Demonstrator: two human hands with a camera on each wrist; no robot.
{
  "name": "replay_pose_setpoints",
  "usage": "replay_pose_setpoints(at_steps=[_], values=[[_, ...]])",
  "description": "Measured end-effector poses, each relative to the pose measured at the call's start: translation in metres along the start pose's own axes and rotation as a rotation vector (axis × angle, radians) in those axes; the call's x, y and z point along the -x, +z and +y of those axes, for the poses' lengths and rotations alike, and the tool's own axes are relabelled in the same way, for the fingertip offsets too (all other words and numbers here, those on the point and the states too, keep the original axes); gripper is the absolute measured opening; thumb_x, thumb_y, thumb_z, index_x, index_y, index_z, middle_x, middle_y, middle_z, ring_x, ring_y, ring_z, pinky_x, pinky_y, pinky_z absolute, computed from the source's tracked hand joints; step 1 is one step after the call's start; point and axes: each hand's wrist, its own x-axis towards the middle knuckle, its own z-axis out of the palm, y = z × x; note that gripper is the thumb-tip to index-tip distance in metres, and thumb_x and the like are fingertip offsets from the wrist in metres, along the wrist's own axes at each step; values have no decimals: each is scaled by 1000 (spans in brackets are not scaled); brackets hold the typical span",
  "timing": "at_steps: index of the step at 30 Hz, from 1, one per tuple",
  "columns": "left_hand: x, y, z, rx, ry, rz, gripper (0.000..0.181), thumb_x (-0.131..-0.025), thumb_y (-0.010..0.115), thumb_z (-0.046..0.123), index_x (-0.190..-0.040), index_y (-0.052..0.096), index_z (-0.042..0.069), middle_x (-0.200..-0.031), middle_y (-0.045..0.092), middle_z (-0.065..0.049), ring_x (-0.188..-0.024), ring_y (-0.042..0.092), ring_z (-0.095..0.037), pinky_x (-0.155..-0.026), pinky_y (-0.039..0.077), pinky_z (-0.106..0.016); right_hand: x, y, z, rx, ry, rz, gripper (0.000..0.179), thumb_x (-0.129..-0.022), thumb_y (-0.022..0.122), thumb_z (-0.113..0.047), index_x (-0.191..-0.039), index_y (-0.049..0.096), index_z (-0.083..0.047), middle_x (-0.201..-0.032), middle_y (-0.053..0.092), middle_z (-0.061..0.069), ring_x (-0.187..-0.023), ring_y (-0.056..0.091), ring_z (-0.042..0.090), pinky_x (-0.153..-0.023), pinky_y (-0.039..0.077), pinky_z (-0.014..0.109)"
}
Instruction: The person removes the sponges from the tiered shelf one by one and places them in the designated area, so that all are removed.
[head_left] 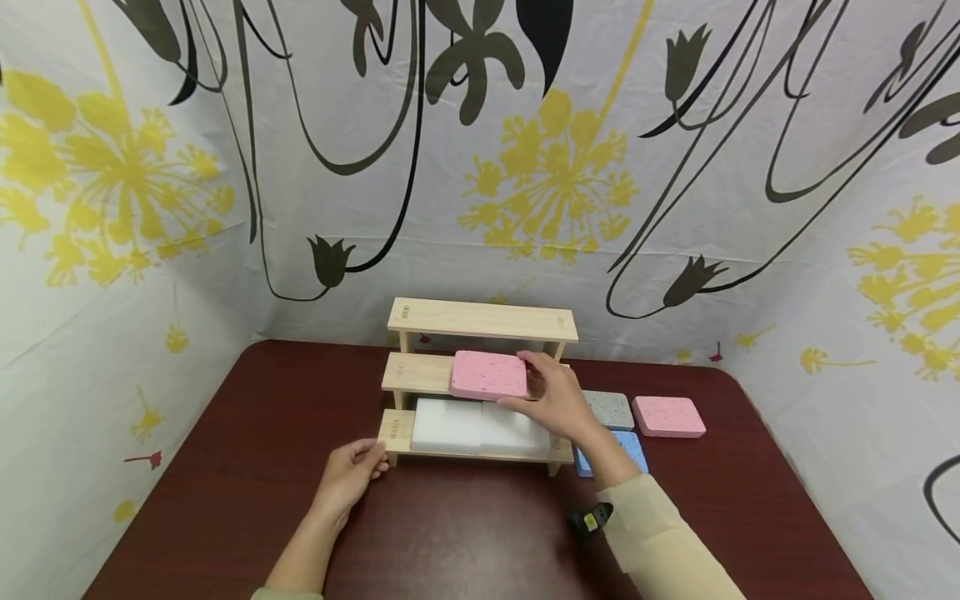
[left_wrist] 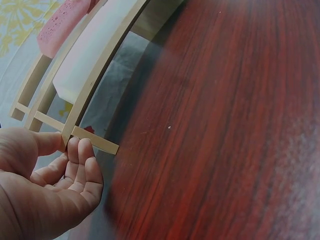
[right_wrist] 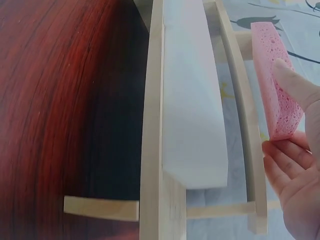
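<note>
Pink sponge (head_left: pixel 489 375): one, over the middle step of the shelf, right of centre; contact with the wood cannot be told.

Patterned cloth (head_left: pixel 450 167): behind the shelf and down both sides.

Table (head_left: pixel 480 533): dark red; far edge just behind the shelf, surface running on to its left, right and front.

Wooden shelf (head_left: pixel 483 317): three steps. Top step, wood showing end to end; middle step, open room left of the sponge; lowest step, a short strip at the left end. Left wrist view adds the side bar joining the steps.

Right hand (head_left: pixel 558 398): grasping the sponge; right wrist view alone shows its pitted face under the thumb.

Left hand (head_left: pixel 351 477): pinching the lowest step's front left corner, thumb against fingers.

White blocks (head_left: pixel 447 427): two, side by side on the lowest step; the join shows in the head view only.

Loose sponges, right of the shelf, head view only: second pink sponge (head_left: pixel 669 417), grey sponge (head_left: pixel 609 410), blue sponge (head_left: pixel 632 452), the last partly behind the forearm.
</note>
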Motion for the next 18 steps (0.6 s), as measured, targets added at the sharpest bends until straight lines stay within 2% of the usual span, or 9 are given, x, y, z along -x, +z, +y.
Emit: replay_pose_setpoints(at_steps=[3, 10, 18], values=[[0, 1, 1, 0, 1, 1, 37, -104, 58, 12, -128, 58, -16, -104, 69, -20, -88, 67, -19, -76, 58, -28, 3, -2, 4, 8, -3, 9, 80, -74, 92, -37, -138, 58, -3, -133, 63, 16, -122, 59, 36, -108, 37, 59], [0, 2, 1, 2, -3, 8, 37, -104, 58, 11, -128, 58, -16, -103, 69, -19, -87, 67, -18, -76, 58, -27, 12, -9, 10, -9, 24, 20, 82, -73, 93, -34, -139, 57, -2, -133, 62, 16, -119, 61, 33, -98, 52, 51], [2, 2, 0, 6, -14, 26, 36, -103, 58, 9, -129, 57, -16, -103, 70, -19, -88, 68, -20, -76, 58, -28, 16, -14, 18, -54, 22, 50, 82, -72, 94, -34, -137, 58, 0, -129, 64, 16, -114, 65, 32, -92, 57, 48]])
